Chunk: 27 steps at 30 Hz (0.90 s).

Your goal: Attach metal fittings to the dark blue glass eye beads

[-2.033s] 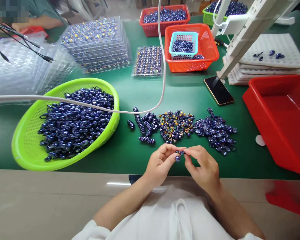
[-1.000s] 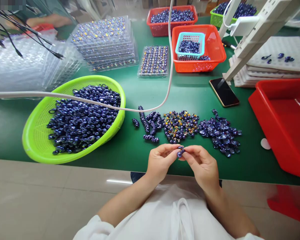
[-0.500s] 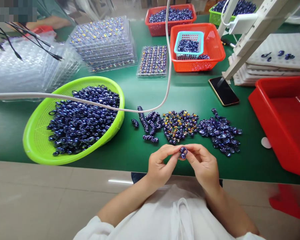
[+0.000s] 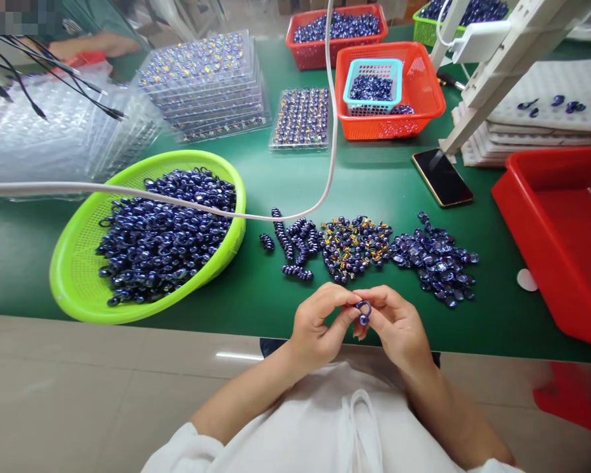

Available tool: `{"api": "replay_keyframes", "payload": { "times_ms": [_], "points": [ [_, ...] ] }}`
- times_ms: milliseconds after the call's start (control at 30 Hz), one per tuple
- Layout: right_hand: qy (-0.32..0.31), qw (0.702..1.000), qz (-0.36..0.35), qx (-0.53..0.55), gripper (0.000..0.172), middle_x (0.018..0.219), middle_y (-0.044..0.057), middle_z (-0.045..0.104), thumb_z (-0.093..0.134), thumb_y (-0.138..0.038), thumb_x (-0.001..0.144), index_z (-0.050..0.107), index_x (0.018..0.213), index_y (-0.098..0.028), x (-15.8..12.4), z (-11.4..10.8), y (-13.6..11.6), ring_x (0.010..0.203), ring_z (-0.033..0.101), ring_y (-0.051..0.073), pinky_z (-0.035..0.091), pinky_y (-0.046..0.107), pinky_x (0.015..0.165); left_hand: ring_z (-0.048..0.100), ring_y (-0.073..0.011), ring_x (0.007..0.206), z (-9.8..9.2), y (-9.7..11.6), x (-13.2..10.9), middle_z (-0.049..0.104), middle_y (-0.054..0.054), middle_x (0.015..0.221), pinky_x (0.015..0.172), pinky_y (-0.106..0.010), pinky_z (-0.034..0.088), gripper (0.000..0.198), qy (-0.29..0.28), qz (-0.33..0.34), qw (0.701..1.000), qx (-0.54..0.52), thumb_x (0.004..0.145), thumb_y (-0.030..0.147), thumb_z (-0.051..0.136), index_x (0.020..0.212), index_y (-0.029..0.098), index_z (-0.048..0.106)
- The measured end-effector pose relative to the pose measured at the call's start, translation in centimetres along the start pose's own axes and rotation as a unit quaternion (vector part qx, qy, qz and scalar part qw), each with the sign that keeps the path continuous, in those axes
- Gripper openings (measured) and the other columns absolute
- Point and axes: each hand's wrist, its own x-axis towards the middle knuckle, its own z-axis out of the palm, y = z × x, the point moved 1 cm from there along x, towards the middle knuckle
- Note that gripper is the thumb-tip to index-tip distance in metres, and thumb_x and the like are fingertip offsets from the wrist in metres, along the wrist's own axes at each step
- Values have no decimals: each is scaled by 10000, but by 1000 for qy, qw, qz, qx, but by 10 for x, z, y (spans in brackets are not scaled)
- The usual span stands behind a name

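My left hand and my right hand meet over the near edge of the green table. Both pinch one small dark blue ring-shaped part between thumb and fingertips. Just beyond my hands lie three small heaps: stacked blue parts, blue parts with yellow bits, and flat blue pieces. A lime green basket full of blue parts sits tilted at my left.
A white cable crosses the table above the green basket. A red tray stands at right, a phone behind the heaps. Clear blister trays, orange baskets and white foam trays fill the back. Another person's arm shows far left.
My hands have turned the small blue part between the fingertips and lowered it slightly towards me. The heaps and baskets have not moved.
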Motion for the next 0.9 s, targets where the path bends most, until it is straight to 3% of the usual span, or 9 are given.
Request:
{"api": "replay_keyframes", "payload": {
  "times_ms": [133, 233, 400, 500, 600, 667, 767, 833, 900],
  "points": [
    [-1, 1000, -1, 4, 156, 765, -22, 682, 696, -306, 901, 716, 1046, -253, 2, 0, 3, 556, 663, 96, 575, 209, 496, 659, -167, 757, 0, -4, 0, 732, -59, 813, 728, -307, 544, 142, 7, 27, 1000, -7, 888, 109, 653, 995, 187, 708],
    [10, 1000, -6, -16, 154, 771, -24, 676, 686, -305, 908, 720, 1051, -260, 3, -1, 2, 566, 665, 90, 569, 196, 495, 671, -165, 768, -2, -7, 2, 740, -58, 823, 739, -304, 551, 151, -12, 10, 1000, 1, 893, 107, 653, 1000, 194, 716],
    [17, 994, -17, -110, 158, 829, -20, 714, 648, -287, 931, 706, 1078, -272, 2, -8, -6, 637, 702, 104, 596, 206, 563, 682, -176, 875, -7, -4, 6, 709, -87, 953, 778, -303, 565, 151, -32, -10, 998, 47, 897, 150, 659, 1028, 191, 723],
    [36, 963, -87, -253, 161, 922, 0, 737, 630, -224, 931, 690, 1078, -253, 3, -12, -15, 726, 721, 121, 607, 227, 656, 653, -178, 835, -7, 0, 5, 695, -85, 938, 742, -302, 556, 219, -30, 3, 996, 81, 844, 215, 736, 1055, 174, 691],
    [32, 899, -201, -388, 187, 935, 23, 725, 606, -139, 915, 664, 1073, -220, 4, -13, -21, 742, 701, 128, 594, 242, 682, 642, -176, 785, -3, 2, 4, 706, -69, 861, 719, -295, 536, 188, -34, -7, 994, 100, 823, 228, 754, 985, 165, 684],
    [22, 855, -269, -443, 224, 938, 41, 712, 595, -92, 898, 639, 1088, -203, 5, -12, -21, 749, 688, 138, 589, 261, 690, 656, -172, 766, -1, 1, 4, 717, -64, 823, 728, -293, 532, 78, -32, -61, 994, 85, 857, 207, 700, 921, 163, 693],
    [32, 804, -332, -492, 280, 942, 63, 697, 613, -64, 872, 610, 1120, -195, 4, -10, -20, 787, 682, 165, 584, 293, 707, 674, -166, 727, 1, -2, 6, 726, -57, 785, 709, -283, 539, 87, -22, -211, 977, -30, 858, 239, 690, 860, 153, 698],
    [41, 794, -350, -496, 295, 933, 66, 684, 630, -72, 868, 597, 1136, -191, 4, -9, -19, 778, 672, 167, 578, 294, 696, 669, -154, 675, 0, -5, 8, 717, -40, 725, 671, -268, 538, 146, -28, -306, 940, -146, 825, 283, 732, 826, 142, 693],
    [34, 804, -347, -481, 292, 932, 67, 673, 629, -89, 882, 588, 1155, -185, 4, -9, -20, 759, 659, 156, 572, 280, 680, 654, -136, 620, -1, -8, 9, 705, -25, 674, 642, -253, 529, 197, -41, -360, 900, -241, 780, 304, 781, 795, 131, 690]
  ]
}}
